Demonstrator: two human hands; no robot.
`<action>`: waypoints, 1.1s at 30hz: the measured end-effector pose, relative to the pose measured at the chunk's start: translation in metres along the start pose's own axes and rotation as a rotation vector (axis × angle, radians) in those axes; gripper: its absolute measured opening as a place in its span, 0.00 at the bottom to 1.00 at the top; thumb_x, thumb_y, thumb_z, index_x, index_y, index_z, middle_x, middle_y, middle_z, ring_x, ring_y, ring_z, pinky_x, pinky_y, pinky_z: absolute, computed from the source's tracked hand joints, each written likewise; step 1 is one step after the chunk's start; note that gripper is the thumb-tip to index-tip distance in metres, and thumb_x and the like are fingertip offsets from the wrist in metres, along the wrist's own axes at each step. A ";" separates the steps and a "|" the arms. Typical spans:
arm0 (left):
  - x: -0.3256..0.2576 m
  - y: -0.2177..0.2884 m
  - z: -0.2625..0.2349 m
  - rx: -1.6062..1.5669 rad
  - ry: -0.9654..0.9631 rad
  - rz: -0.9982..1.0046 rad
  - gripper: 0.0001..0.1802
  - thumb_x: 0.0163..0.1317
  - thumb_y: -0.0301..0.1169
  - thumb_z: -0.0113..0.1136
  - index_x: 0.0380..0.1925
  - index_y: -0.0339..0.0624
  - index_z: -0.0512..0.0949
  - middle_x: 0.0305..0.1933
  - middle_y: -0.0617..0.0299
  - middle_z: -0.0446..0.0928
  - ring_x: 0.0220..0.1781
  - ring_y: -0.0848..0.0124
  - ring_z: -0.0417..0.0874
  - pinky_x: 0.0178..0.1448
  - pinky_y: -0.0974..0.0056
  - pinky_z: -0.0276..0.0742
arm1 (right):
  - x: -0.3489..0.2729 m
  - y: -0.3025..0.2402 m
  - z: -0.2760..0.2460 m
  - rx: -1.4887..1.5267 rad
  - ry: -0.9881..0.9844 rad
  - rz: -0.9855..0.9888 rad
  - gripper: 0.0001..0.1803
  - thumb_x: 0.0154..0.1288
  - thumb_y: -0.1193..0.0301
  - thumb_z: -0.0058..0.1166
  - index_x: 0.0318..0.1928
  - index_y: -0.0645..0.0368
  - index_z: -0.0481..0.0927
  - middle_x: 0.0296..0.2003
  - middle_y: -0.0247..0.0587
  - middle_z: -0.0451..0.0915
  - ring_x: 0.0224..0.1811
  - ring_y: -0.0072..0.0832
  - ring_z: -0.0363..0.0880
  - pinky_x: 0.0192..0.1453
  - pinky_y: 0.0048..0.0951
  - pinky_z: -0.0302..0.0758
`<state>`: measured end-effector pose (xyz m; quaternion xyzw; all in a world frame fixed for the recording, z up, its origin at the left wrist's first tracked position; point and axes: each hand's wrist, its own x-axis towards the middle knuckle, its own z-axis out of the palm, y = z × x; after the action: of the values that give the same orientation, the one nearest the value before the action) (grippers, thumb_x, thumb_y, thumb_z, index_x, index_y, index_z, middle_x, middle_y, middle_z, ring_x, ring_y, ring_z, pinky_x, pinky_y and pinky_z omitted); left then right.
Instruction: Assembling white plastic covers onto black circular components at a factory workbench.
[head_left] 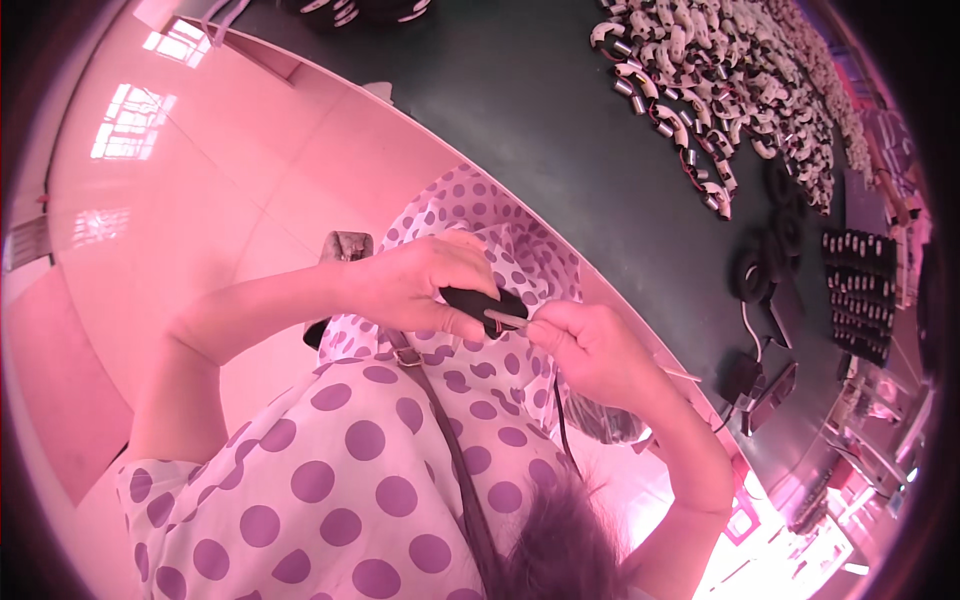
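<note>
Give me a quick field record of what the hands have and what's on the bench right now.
left hand: grips a small black part
right hand: pinches thin wires at the black part's end
cable: dark, hangs below the right hand
bench: dark top
far bench: heap of small white parts
clothing: polka-dot garment

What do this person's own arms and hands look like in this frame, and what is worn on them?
Both forearms are bare, with no gloves, watch or rings that I can make out on the left hand or the right hand. The left arm emerges from a short sleeve of a white garment with purple polka dots. A dark strap crosses the chest.
</note>
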<state>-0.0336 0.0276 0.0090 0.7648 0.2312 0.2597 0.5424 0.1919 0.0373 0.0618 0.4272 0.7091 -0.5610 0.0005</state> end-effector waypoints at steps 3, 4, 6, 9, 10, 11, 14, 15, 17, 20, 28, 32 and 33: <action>-0.006 -0.002 0.014 0.058 0.054 -0.105 0.20 0.50 0.45 0.59 0.28 0.37 0.71 0.28 0.57 0.72 0.35 0.61 0.74 0.39 0.63 0.70 | -0.004 -0.002 0.002 -0.096 0.024 -0.031 0.11 0.58 0.67 0.47 0.22 0.60 0.72 0.13 0.45 0.70 0.18 0.43 0.71 0.23 0.38 0.66; -0.004 0.000 0.016 0.057 0.047 -0.111 0.20 0.50 0.45 0.59 0.28 0.37 0.71 0.28 0.57 0.72 0.35 0.61 0.74 0.39 0.63 0.70 | -0.007 -0.001 0.003 -0.142 0.038 -0.026 0.11 0.58 0.67 0.47 0.22 0.60 0.71 0.13 0.45 0.70 0.18 0.44 0.71 0.23 0.39 0.66; -0.011 0.000 0.023 -0.041 0.040 -0.222 0.22 0.51 0.47 0.57 0.26 0.37 0.69 0.24 0.56 0.69 0.30 0.58 0.72 0.34 0.61 0.69 | -0.005 0.001 0.011 -0.088 0.024 -0.011 0.12 0.58 0.67 0.47 0.22 0.59 0.71 0.13 0.45 0.70 0.18 0.44 0.71 0.23 0.39 0.66; -0.017 0.000 0.032 -0.079 0.055 -0.253 0.22 0.52 0.48 0.56 0.26 0.37 0.69 0.22 0.55 0.68 0.27 0.56 0.70 0.32 0.59 0.67 | -0.009 0.004 0.020 -0.019 -0.006 0.020 0.12 0.58 0.66 0.47 0.22 0.59 0.70 0.13 0.46 0.70 0.18 0.46 0.71 0.24 0.42 0.66; -0.017 0.001 0.033 -0.012 0.030 -0.251 0.22 0.52 0.48 0.56 0.26 0.37 0.69 0.23 0.55 0.69 0.28 0.56 0.71 0.32 0.59 0.68 | -0.011 0.002 0.023 -0.075 -0.021 0.046 0.12 0.58 0.66 0.47 0.22 0.59 0.70 0.13 0.46 0.71 0.19 0.46 0.71 0.25 0.43 0.67; -0.018 0.000 0.036 -0.016 0.027 -0.253 0.22 0.52 0.48 0.56 0.26 0.37 0.69 0.23 0.55 0.69 0.28 0.56 0.71 0.32 0.59 0.68 | -0.012 0.001 0.024 -0.131 -0.035 0.070 0.11 0.58 0.66 0.47 0.22 0.59 0.71 0.14 0.47 0.71 0.20 0.47 0.72 0.26 0.43 0.67; -0.023 0.000 0.044 0.077 -0.018 -0.232 0.22 0.51 0.49 0.56 0.25 0.37 0.70 0.22 0.54 0.69 0.28 0.55 0.71 0.32 0.58 0.69 | -0.013 0.007 0.032 -0.136 -0.019 0.050 0.08 0.56 0.71 0.48 0.25 0.62 0.72 0.14 0.48 0.69 0.16 0.38 0.68 0.23 0.32 0.65; -0.023 0.000 0.047 0.073 -0.020 -0.237 0.22 0.51 0.49 0.56 0.25 0.37 0.70 0.22 0.54 0.69 0.28 0.55 0.71 0.32 0.58 0.69 | -0.013 0.006 0.032 -0.130 -0.023 0.052 0.08 0.56 0.71 0.48 0.25 0.62 0.72 0.14 0.48 0.69 0.16 0.38 0.68 0.23 0.32 0.65; -0.024 0.001 0.050 0.095 -0.036 -0.274 0.22 0.51 0.48 0.57 0.24 0.37 0.70 0.20 0.54 0.68 0.26 0.55 0.71 0.31 0.58 0.69 | -0.013 0.003 0.031 -0.154 -0.074 0.088 0.11 0.57 0.67 0.46 0.22 0.59 0.71 0.15 0.49 0.72 0.22 0.47 0.73 0.28 0.44 0.68; -0.026 -0.002 0.052 0.050 -0.033 -0.228 0.21 0.51 0.47 0.57 0.23 0.37 0.70 0.19 0.55 0.68 0.24 0.55 0.71 0.30 0.58 0.68 | -0.013 0.003 0.034 -0.166 -0.103 0.087 0.10 0.57 0.67 0.46 0.23 0.59 0.72 0.16 0.49 0.73 0.22 0.47 0.73 0.29 0.44 0.69; -0.025 -0.005 0.060 0.046 -0.090 -0.235 0.22 0.52 0.47 0.56 0.20 0.36 0.70 0.18 0.55 0.67 0.24 0.56 0.71 0.28 0.58 0.67 | -0.009 0.003 0.038 -0.216 -0.158 0.112 0.11 0.58 0.67 0.43 0.25 0.59 0.73 0.18 0.49 0.73 0.25 0.46 0.74 0.32 0.43 0.69; -0.005 0.004 0.035 -0.128 -0.119 -0.526 0.26 0.54 0.51 0.53 0.19 0.36 0.69 0.17 0.57 0.67 0.22 0.64 0.71 0.28 0.62 0.66 | 0.004 0.001 0.010 -0.231 -0.175 0.165 0.12 0.59 0.66 0.43 0.24 0.60 0.72 0.21 0.48 0.74 0.28 0.45 0.74 0.33 0.40 0.69; -0.002 0.008 0.026 -0.122 -0.081 -0.555 0.27 0.54 0.54 0.52 0.19 0.36 0.70 0.16 0.58 0.66 0.20 0.70 0.69 0.27 0.65 0.65 | 0.000 0.002 0.001 -0.241 -0.165 0.158 0.12 0.59 0.66 0.43 0.24 0.60 0.72 0.21 0.48 0.74 0.28 0.45 0.74 0.33 0.40 0.69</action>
<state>-0.0174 0.0057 0.0088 0.6481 0.3938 0.0840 0.6464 0.1930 0.0361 0.0598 0.4310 0.7329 -0.5033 0.1542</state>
